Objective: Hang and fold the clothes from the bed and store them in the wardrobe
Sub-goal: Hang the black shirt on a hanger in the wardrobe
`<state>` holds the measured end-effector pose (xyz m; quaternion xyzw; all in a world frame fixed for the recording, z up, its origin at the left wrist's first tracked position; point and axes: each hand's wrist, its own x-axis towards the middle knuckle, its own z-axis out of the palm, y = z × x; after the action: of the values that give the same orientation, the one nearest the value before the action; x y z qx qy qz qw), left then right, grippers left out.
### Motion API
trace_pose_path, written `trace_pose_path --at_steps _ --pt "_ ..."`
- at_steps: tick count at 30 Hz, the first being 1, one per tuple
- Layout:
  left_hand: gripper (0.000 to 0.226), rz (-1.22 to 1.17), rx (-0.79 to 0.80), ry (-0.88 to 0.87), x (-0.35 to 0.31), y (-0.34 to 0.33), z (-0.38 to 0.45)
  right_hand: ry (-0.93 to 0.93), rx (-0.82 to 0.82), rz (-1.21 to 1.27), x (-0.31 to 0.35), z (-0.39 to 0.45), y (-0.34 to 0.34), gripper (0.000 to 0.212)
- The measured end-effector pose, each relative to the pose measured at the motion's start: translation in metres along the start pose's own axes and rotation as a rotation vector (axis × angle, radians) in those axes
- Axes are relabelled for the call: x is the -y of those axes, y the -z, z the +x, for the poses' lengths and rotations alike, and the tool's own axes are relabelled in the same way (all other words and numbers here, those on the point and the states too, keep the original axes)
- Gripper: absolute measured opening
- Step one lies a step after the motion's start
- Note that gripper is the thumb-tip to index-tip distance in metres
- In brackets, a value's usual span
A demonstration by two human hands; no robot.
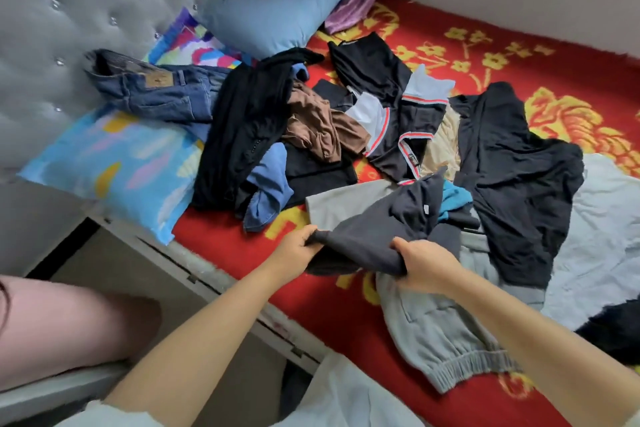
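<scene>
A bed (322, 319) with a red blanket with yellow flowers fills the view, and clothes lie scattered on it. Nearest, grey sweatpants (446, 333) lie flat at the bed's edge. Just above them the person holds a dark grey garment (367, 239) a little over the blanket. The left hand (294, 253) pinches its left corner, and the right hand (426, 265) has its grip closed around the other bunched end. Behind, there is a pile with black clothes, a brown top (318, 125) and a blue cloth (268, 187). Jeans (156, 90) rest on a colourful pillow (114, 163) at the left. Farthest, a blue pillow (277, 0) leans on the grey tufted headboard (86, 3).
</scene>
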<state>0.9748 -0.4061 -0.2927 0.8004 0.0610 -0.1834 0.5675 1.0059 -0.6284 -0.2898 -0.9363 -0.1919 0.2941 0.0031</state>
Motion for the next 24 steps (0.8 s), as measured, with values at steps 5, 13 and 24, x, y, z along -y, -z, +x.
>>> trace_pose_path --at_steps 5,13,24 --pt "0.037 -0.107 -0.251 -0.133 -0.045 0.012 -0.070 0.102 -0.585 0.063 0.016 -0.001 0.007 0.032" --pt "0.024 -0.590 -0.934 0.023 -0.035 0.074 -0.194 -0.186 -0.211 0.177 0.064 0.022 -0.038 0.024" --pt "0.023 -0.680 -1.126 -0.019 -0.033 0.111 -0.345 0.687 0.164 0.426 0.307 -0.061 -0.107 0.061"
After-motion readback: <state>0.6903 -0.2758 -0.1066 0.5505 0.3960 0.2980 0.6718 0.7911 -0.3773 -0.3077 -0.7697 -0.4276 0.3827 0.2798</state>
